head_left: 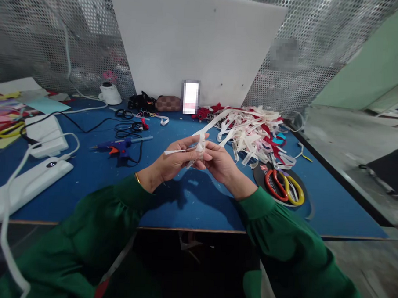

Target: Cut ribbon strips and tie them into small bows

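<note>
A head-worn camera looks forward and steeply down across the nearby table point(335, 210).

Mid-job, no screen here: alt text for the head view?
The left hand and right hand together hold a small white ribbon-like piece above a blue table. A blue glue gun lies to the left; to the right are a heap of white and red ribbon strips and scissors with red and yellow handles.

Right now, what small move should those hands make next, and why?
Perhaps the left hand should fold the white tail inward: it juts out loose, and the right hand, also pinching the gathered white ribbon, could steady the piece meanwhile.
</note>
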`<state>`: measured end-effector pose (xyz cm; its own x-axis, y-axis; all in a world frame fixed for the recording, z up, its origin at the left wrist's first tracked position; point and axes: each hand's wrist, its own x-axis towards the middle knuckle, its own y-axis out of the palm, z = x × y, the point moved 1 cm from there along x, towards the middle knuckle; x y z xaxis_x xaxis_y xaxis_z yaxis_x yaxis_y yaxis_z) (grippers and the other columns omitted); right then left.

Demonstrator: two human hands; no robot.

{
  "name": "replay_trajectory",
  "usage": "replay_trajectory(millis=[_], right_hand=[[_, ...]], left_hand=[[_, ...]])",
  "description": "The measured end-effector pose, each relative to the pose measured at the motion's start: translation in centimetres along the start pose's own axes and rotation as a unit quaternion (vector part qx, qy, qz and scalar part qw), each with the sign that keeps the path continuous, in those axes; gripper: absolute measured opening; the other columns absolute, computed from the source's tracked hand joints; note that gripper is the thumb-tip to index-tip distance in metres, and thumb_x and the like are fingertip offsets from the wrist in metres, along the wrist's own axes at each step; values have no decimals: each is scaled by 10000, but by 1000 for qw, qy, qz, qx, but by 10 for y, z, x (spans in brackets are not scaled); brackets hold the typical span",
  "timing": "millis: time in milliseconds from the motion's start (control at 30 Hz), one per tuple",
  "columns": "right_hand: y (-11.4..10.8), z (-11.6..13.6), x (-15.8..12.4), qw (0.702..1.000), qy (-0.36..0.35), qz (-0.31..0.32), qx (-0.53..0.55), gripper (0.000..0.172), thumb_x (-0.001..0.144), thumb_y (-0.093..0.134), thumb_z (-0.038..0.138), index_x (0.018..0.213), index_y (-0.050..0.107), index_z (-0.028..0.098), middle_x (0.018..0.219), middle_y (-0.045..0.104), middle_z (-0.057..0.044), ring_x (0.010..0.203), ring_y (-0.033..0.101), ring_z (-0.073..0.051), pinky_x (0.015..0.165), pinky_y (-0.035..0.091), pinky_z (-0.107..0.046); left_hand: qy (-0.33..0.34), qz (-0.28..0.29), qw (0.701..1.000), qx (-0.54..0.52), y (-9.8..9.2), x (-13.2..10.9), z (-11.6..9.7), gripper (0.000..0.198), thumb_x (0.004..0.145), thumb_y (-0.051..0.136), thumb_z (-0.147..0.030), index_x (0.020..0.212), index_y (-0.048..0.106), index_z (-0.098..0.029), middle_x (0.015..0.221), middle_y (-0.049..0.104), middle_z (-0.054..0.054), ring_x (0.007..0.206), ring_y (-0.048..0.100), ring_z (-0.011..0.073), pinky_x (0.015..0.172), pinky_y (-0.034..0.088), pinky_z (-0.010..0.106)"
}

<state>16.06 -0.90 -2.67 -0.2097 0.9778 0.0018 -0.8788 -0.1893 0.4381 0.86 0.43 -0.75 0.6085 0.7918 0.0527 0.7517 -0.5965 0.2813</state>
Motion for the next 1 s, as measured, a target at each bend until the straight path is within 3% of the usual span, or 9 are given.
replay_trajectory(millis=[133,233,367,500,600,667,833,933,1000], right_hand=[[-2,2,2,990,-88,-91,-56,135,683,735,289,739,660,193,710,629,23,646,542,-106,647,456,-248],[-1,4,2,984,-121,-125,-50,116,684,702,268,690,613,194,654,596,37,625,523,-102,638,437,-244],[1,4,3,987,-93,-129,-5,143,676,701,277,696,580,203,619,560,47,585,497,-101,598,419,-242],[-1,6,5,988,-97,-123,7,159,679,728,288,787,656,197,680,588,38,634,511,-103,634,433,-241],[-3,7,6,987,-113,-103,-40,230,739,718,341,915,712,193,748,630,23,676,524,-107,674,435,-245],[-4,7,6,980,-130,-97,-113,217,775,699,374,883,715,187,756,643,13,693,528,-117,682,425,-251],[-7,7,6,938,-166,-50,-301,197,849,620,358,764,648,183,709,625,4,698,545,-148,693,421,-275],[-8,14,6,875,-234,-15,-424,146,894,575,288,930,675,189,800,642,-21,765,575,-168,724,430,-284],[-7,24,7,816,-274,19,-509,184,933,516,238,994,684,196,822,623,-35,771,573,-170,727,419,-287]], left_hand=[[-7,-12,1000,-11,0,0,-1,690,768,780,-230,1417,550,-190,916,774,84,612,696,138,650,584,277],[-6,-18,1000,-14,-1,0,-1,670,777,775,-230,1409,556,-195,927,777,84,613,700,139,648,584,276],[-12,-16,1000,-11,-1,0,0,669,782,774,-243,1412,556,-207,947,780,89,615,704,138,643,572,263],[-16,-21,1000,-3,-2,0,-2,695,768,785,-253,1421,549,-214,927,781,87,610,705,143,641,562,257],[-8,-25,1000,-1,-3,1,-3,699,759,793,-264,1415,555,-211,916,780,87,614,707,148,646,567,267],[2,-28,1000,4,-4,1,-3,729,753,799,-260,1431,535,-212,932,778,88,626,709,147,653,567,266],[27,-50,997,53,-8,1,-6,745,776,778,-292,1458,499,-178,905,775,91,619,710,154,635,544,256],[50,-51,994,81,-11,1,-9,728,785,769,-293,1453,504,-178,854,771,71,621,715,167,626,531,259],[55,-42,993,97,-14,3,-11,719,794,759,-309,1452,503,-175,866,771,73,640,724,178,649,534,272]])
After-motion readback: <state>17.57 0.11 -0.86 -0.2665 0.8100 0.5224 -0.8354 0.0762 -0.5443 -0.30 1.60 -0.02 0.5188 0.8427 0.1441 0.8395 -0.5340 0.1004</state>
